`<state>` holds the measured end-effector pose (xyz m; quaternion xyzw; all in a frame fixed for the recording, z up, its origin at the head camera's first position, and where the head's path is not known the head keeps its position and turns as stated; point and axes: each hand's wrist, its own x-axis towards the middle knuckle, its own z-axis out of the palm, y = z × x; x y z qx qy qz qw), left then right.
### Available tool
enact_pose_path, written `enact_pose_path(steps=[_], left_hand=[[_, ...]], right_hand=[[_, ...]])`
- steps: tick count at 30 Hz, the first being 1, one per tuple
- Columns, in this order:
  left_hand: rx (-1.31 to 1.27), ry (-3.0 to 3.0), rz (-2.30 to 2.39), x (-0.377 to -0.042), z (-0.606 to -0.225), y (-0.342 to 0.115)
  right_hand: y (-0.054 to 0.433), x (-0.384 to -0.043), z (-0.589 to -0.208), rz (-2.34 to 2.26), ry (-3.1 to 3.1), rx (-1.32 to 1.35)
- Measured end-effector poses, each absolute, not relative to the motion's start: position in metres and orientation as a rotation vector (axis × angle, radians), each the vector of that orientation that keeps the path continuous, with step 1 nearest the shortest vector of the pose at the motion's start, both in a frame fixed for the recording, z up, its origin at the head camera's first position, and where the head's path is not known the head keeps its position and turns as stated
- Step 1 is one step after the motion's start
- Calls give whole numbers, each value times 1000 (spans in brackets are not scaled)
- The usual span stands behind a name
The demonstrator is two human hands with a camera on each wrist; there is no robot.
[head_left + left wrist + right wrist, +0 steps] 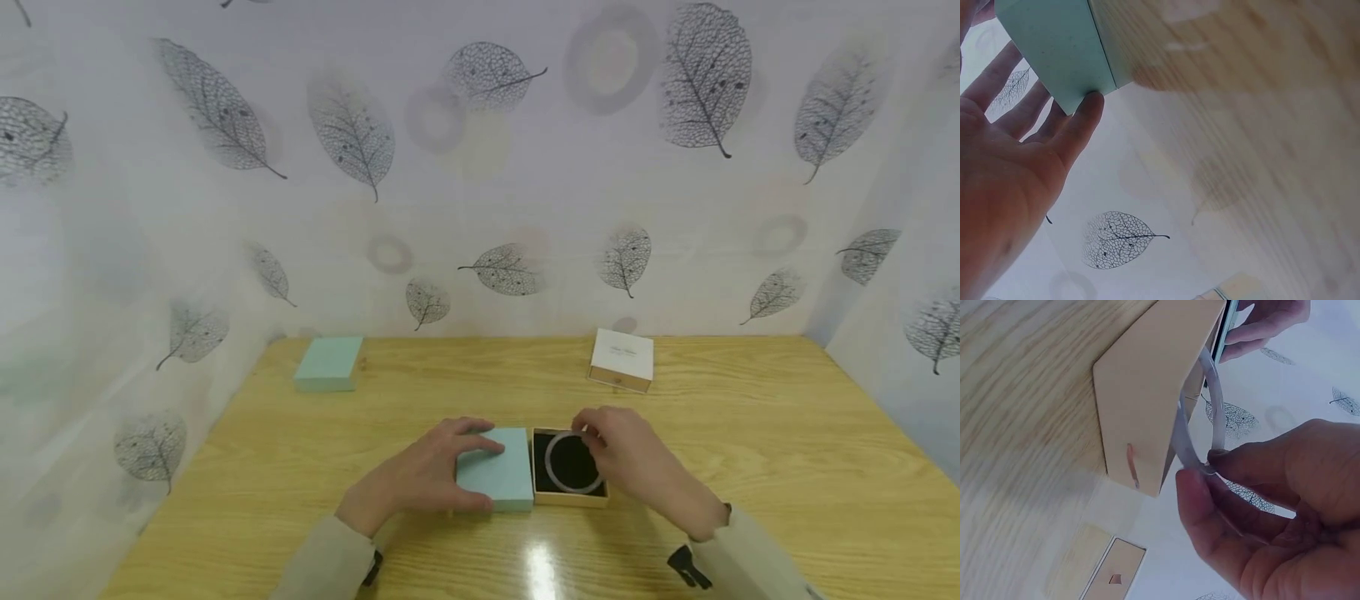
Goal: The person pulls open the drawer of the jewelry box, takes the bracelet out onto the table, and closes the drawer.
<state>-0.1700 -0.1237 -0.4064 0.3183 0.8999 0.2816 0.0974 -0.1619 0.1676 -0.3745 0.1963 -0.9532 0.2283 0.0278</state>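
Well in from the tabletop's (pixel 465 379) back edge, the bangle (pixel 549 463) lay left of the right hand (pixel 633 454) pinching it — left hand (pixel 427 471) spread on the nearer mint box (pixel 513 467).

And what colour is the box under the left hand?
The box is pale mint green, clearest in the head view.

No word, brand or number can be read. Faint grey lettering (pixel 624 350) shows on the top face of the white box (pixel 609 364) near the back edge of the counter (pixel 750 425), right of that edge's middle, too small and blurred to make out.
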Motion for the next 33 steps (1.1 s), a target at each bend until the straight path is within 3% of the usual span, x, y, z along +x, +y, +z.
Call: enact_pose_path(steps=[10,33], left_hand=[[948,2675,824,-170,-408,-124],[933,2660,806,-173,-407,-124]], right_hand=[[177,-163,-380,714,-2862,680],[180,-177,-383,864,-2827,517]])
